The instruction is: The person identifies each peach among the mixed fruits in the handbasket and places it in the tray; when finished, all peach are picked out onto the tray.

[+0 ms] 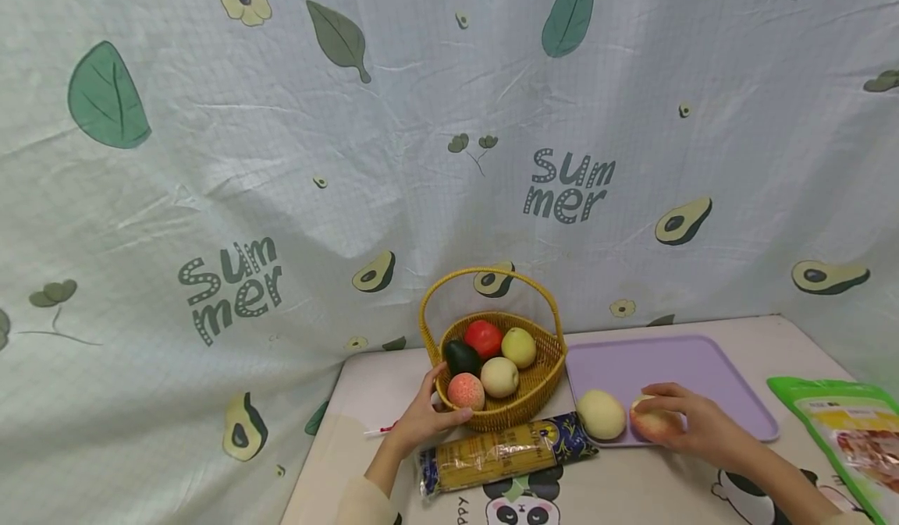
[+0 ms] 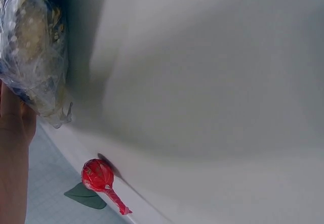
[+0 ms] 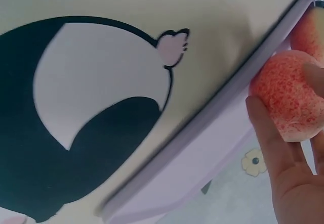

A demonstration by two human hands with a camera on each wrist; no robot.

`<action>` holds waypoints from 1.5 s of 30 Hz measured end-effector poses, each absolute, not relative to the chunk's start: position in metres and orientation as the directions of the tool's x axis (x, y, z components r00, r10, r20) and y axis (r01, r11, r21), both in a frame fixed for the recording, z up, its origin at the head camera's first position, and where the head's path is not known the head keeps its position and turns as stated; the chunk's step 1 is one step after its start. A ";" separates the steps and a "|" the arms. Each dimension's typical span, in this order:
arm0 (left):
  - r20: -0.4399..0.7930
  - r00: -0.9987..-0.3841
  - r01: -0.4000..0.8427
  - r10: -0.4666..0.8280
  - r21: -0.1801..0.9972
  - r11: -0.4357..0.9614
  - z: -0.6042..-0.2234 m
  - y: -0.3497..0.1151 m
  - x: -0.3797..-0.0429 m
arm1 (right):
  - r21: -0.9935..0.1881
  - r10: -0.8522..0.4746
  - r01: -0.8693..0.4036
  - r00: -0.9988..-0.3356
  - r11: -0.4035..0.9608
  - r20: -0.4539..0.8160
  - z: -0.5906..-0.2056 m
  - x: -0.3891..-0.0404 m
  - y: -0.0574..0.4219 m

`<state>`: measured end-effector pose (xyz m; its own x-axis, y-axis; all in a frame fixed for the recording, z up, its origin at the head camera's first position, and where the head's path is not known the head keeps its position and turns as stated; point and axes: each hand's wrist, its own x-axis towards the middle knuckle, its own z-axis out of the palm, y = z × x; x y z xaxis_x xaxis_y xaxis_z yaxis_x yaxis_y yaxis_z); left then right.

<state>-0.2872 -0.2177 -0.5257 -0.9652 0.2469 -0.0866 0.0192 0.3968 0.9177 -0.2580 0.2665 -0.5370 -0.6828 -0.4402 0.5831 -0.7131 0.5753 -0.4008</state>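
Note:
My left hand (image 1: 428,416) grips the front left corner of a yellow wicker basket (image 1: 537,400), thumb across its front wall and fingers at its side. Inside the basket lie a dark green avocado (image 1: 461,359), a red fruit (image 1: 483,339), a yellow-green fruit (image 1: 519,347), a pale round fruit (image 1: 499,377) and a pink peach (image 1: 467,392). My right hand (image 1: 702,423) holds a reddish peach (image 1: 653,423) at the near edge of a lilac tray (image 1: 653,361). In the right wrist view, fingers and thumb surround this peach (image 3: 288,97). Left of it sits a pale yellow fruit (image 1: 601,415).
A bag of spaghetti (image 1: 506,455) lies before the basket; its crinkled end (image 2: 35,47) shows in the left wrist view. A red-wrapped lollipop (image 2: 98,176) lies left of the basket. A green-edged food packet (image 1: 850,439) lies at right. A printed curtain (image 1: 421,158) hangs behind the table.

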 end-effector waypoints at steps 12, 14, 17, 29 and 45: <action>-0.082 -0.964 0.015 0.253 0.933 0.359 -0.526 -0.216 -0.286 | -0.536 -0.481 -0.641 -0.767 0.549 0.425 -0.533 -0.258 0.265; -0.084 -0.964 0.013 0.251 0.933 0.361 -0.526 -0.216 -0.287 | -0.555 -0.473 -0.639 -0.769 0.533 0.431 -0.535 -0.258 0.266; -0.080 -0.965 0.017 0.248 0.930 0.366 -0.525 -0.216 -0.287 | -0.535 -0.459 -0.654 -0.756 0.535 0.466 -0.536 -0.258 0.266; -0.077 -0.965 0.019 0.251 0.933 0.360 -0.525 -0.216 -0.286 | -0.539 -0.413 -0.626 -0.779 0.564 0.471 -0.536 -0.257 0.263; -0.082 -0.966 0.018 0.245 0.926 0.378 -0.526 -0.218 -0.287 | -0.670 -0.405 -0.489 -0.866 0.558 0.295 -0.463 -0.266 0.220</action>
